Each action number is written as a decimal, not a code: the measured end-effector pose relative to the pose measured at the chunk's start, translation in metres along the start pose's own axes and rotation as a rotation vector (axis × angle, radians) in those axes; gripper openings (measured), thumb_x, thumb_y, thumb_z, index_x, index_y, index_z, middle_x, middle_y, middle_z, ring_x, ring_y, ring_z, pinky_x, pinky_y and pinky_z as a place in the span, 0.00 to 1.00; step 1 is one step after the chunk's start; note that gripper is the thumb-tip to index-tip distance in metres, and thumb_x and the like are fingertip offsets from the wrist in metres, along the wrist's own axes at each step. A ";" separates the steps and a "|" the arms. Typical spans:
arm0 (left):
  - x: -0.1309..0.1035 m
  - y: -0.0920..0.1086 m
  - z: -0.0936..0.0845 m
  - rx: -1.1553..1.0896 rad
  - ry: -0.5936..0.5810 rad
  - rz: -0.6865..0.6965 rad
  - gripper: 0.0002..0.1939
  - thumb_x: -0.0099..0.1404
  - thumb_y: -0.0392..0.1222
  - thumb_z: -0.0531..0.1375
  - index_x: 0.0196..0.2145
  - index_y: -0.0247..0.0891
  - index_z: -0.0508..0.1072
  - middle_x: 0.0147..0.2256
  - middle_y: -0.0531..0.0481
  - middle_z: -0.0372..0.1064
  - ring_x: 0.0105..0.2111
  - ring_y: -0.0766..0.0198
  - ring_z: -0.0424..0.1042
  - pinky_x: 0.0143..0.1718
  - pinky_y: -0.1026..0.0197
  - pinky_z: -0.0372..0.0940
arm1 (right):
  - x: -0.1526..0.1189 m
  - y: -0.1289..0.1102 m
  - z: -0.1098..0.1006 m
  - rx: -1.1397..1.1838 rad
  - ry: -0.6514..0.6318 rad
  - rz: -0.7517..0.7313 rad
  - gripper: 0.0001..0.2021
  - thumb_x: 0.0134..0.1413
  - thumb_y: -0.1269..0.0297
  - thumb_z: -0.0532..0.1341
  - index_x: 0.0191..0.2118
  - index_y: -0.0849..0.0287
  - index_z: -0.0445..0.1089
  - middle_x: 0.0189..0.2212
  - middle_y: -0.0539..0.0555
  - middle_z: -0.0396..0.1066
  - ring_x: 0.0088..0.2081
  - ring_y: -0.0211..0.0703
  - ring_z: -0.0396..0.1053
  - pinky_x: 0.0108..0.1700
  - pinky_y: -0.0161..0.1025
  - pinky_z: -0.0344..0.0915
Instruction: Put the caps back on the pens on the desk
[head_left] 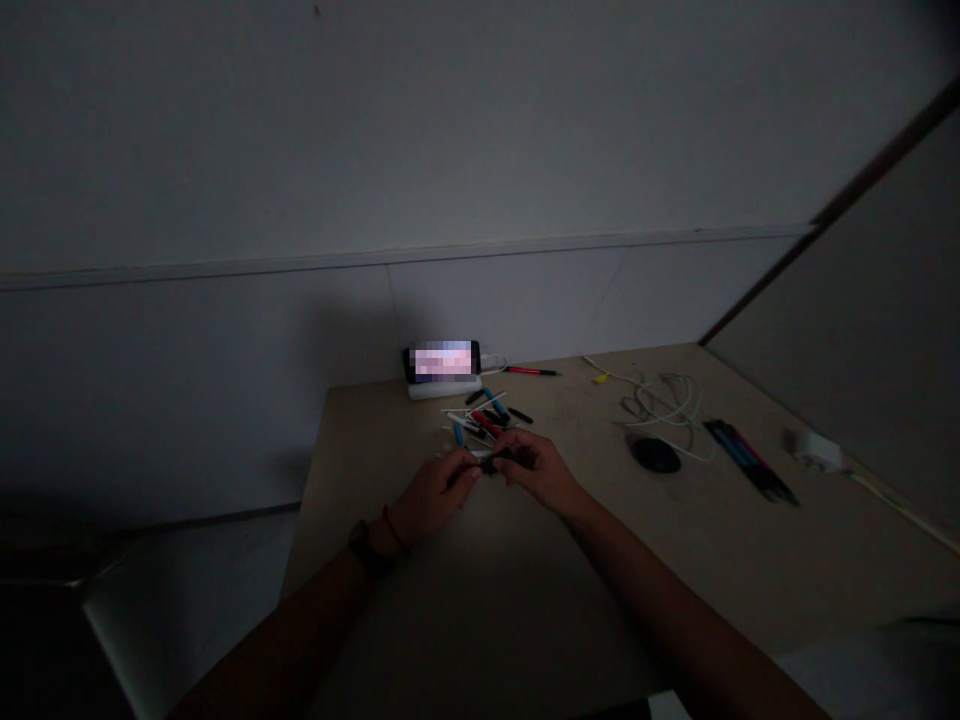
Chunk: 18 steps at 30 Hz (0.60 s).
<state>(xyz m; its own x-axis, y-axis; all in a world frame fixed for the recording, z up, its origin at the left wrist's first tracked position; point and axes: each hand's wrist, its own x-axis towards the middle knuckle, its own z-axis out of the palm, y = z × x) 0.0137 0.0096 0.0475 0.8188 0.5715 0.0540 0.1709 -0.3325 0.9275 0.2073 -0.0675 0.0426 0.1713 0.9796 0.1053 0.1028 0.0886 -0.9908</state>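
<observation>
My left hand (435, 493) and my right hand (546, 472) meet over the table, fingertips pinched close together. Between them is a small black pen part (489, 464), gripped from both sides; its exact shape is lost in the dim light. Just beyond my fingers lies a loose pile of pen parts: a red barrel (486, 424), a blue barrel (495, 403), another blue piece (458, 434), thin white refills (489, 402) and black pieces (520, 415). My hands hide the near side of the pile.
A lit phone (442, 362) leans on a white stand (444, 388) by the wall. A red pen (531, 371) lies behind the pile. To the right are a coiled white cable (675, 412), a black mouse (655, 455), a row of assembled pens (750, 462) and a white adapter (819, 450).
</observation>
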 end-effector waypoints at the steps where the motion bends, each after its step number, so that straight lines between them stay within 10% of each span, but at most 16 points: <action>1: 0.000 0.000 0.000 0.006 0.003 0.001 0.11 0.71 0.47 0.53 0.35 0.38 0.68 0.22 0.57 0.62 0.24 0.66 0.63 0.29 0.63 0.57 | 0.000 -0.001 0.000 -0.007 -0.004 0.004 0.18 0.48 0.48 0.70 0.33 0.58 0.71 0.24 0.48 0.69 0.22 0.34 0.63 0.25 0.33 0.59; 18: 0.002 -0.011 0.006 -0.075 0.008 -0.005 0.09 0.69 0.46 0.57 0.38 0.38 0.66 0.26 0.55 0.68 0.25 0.66 0.66 0.30 0.63 0.59 | -0.003 0.002 0.006 -0.085 -0.104 0.037 0.22 0.53 0.41 0.65 0.35 0.59 0.73 0.23 0.48 0.71 0.23 0.36 0.67 0.26 0.34 0.63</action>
<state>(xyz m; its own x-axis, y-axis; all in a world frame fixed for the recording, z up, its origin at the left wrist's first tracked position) 0.0169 0.0105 0.0352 0.8134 0.5794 0.0516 0.1334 -0.2721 0.9530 0.2007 -0.0688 0.0398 0.0741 0.9957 0.0551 0.1816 0.0408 -0.9825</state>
